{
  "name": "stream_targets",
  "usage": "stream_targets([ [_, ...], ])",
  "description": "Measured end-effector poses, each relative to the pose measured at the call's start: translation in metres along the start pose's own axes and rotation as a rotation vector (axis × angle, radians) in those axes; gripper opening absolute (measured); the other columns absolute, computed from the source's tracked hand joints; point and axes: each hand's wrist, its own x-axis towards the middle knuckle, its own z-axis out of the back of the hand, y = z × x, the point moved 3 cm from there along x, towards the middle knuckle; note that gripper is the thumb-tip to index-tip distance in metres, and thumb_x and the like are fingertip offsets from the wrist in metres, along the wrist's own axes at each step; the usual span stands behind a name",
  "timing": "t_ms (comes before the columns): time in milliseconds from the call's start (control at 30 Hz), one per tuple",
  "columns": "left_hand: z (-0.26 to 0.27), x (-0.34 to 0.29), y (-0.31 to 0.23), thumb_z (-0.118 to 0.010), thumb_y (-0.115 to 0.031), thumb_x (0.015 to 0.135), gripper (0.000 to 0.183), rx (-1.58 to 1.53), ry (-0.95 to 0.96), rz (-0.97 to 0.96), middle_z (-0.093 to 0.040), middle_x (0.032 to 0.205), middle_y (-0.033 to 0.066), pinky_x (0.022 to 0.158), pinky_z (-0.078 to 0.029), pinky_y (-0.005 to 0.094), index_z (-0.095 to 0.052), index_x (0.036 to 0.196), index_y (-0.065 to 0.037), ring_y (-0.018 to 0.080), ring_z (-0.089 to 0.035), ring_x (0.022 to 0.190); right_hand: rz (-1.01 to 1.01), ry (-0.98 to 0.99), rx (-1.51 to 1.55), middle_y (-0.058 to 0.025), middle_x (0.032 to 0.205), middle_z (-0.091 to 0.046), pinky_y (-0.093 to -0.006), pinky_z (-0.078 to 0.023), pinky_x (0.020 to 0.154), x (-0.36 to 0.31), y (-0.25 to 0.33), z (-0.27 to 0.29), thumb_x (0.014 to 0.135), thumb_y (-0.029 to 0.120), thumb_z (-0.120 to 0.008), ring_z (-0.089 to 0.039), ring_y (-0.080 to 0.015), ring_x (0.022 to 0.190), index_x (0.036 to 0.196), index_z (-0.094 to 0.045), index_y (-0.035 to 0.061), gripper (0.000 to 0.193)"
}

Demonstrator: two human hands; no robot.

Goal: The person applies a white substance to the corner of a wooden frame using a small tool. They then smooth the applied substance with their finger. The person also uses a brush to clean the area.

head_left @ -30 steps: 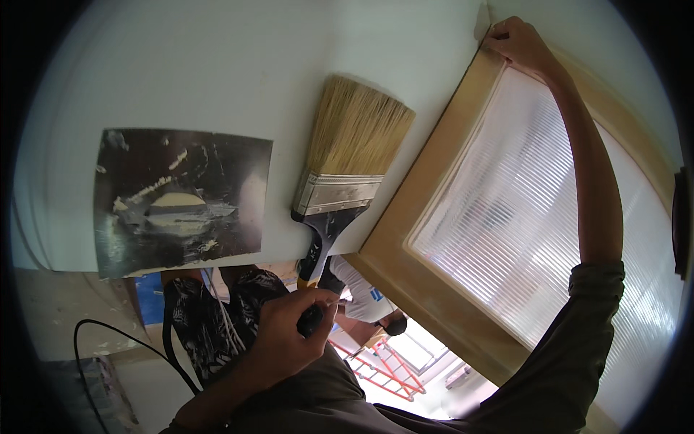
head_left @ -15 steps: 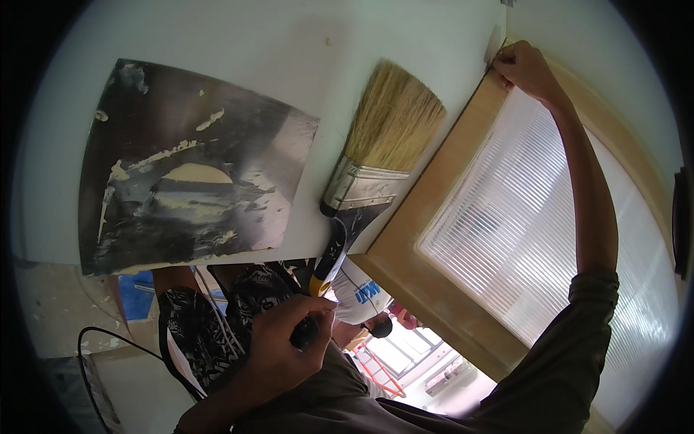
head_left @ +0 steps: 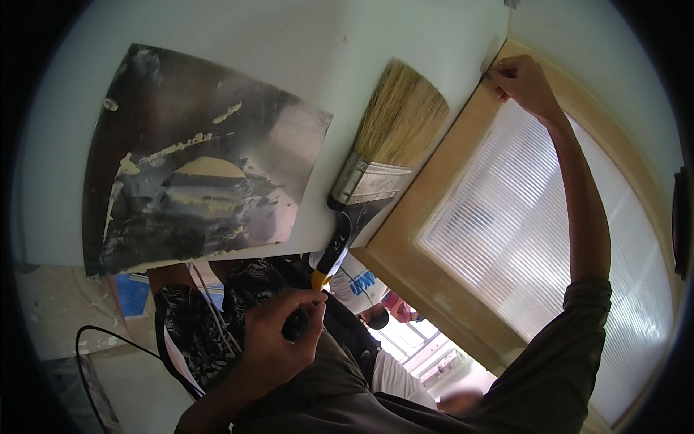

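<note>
A pale, smooth surface (head_left: pixel 217 25) fills the upper left of my view, marked by one small speck, and meets a wooden frame (head_left: pixel 405 188) along a slanting dark line. The frame borders a ribbed, see-through panel (head_left: pixel 499 210) that lets light in. Against the pale surface I see a dark metal plate (head_left: pixel 159 235) smeared with cream paste (head_left: pixel 211 168), and to its right, apart from it, a wide brush (head_left: pixel 405 116) with its bristles upward. Beyond the lower edge the room shows a bright window (head_left: pixel 408 336), a blue patch (head_left: pixel 131 295), a looping black cable (head_left: pixel 81 362) and a co-worker in a white shirt (head_left: pixel 350 289).

My left hand (head_left: pixel 269 340) is nearest the brush's yellow handle end, its fingers curled closely around a small dark thing (head_left: pixel 295 325). My right hand (head_left: pixel 526 81) is at the frame's top corner, fingers bunched; whether they grip anything I cannot tell.

My palm hides most of the dark thing, and I cannot make out whether the handle meets my fingertips. Nor can I tell whether the plate rests on the surface or sits in front of it. The co-worker is partly covered, and a skin-toned shape (head_left: pixel 461 401) low down is blurred.
</note>
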Motion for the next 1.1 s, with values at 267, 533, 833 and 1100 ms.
stream_targets([
  [267,-0.001,-0.001,0.012,-0.073,0.0,0.085,0.018,0.042,-0.019,-0.048,-0.072,0.087,0.0119,0.069,-0.055,0.0317,-0.069,0.103,-0.001,0.0209,-0.073,0.077,0.025,-0.16,-0.122,-0.0124,0.064,-0.069,-0.0315,-0.057,0.061,0.016,-0.009,0.012,0.087,0.012,-0.064,-0.069,-0.0181,0.059,0.085,-0.069,-0.0097,0.022],
  [533,0.0,-0.003,0.016,-0.073,0.0,0.085,0.018,0.064,-0.035,-0.032,-0.072,0.085,0.0117,0.069,-0.054,0.0308,-0.069,0.103,-0.001,0.0202,-0.073,0.076,-0.011,-0.08,-0.225,-0.0164,0.061,-0.068,-0.0322,-0.058,0.055,0.024,-0.009,0.002,0.083,0.006,-0.064,-0.069,-0.0206,0.053,0.077,-0.066,-0.0127,0.019],
  [833,-0.001,-0.004,0.02,-0.073,0.0,0.086,0.017,0.068,-0.044,-0.033,-0.071,0.085,0.0107,0.068,-0.054,0.0307,-0.069,0.102,-0.002,0.0202,-0.072,0.075,-0.031,0.025,-0.185,-0.0158,0.063,-0.068,-0.0309,-0.058,0.052,0.03,-0.006,0.003,0.081,0.004,-0.063,-0.069,-0.0204,0.055,0.074,-0.067,-0.0119,0.018],
  [1100,0.0,-0.004,0.018,-0.073,0.0,0.086,0.017,0.064,-0.043,-0.027,-0.071,0.084,0.0107,0.069,-0.055,0.0314,-0.069,0.102,-0.002,0.0212,-0.072,0.076,-0.083,0.043,-0.184,-0.0116,0.063,-0.066,-0.0302,-0.057,0.053,0.026,-0.008,-0.005,0.085,0.009,-0.066,-0.066,-0.0169,0.053,0.071,-0.066,-0.0078,0.021],
])
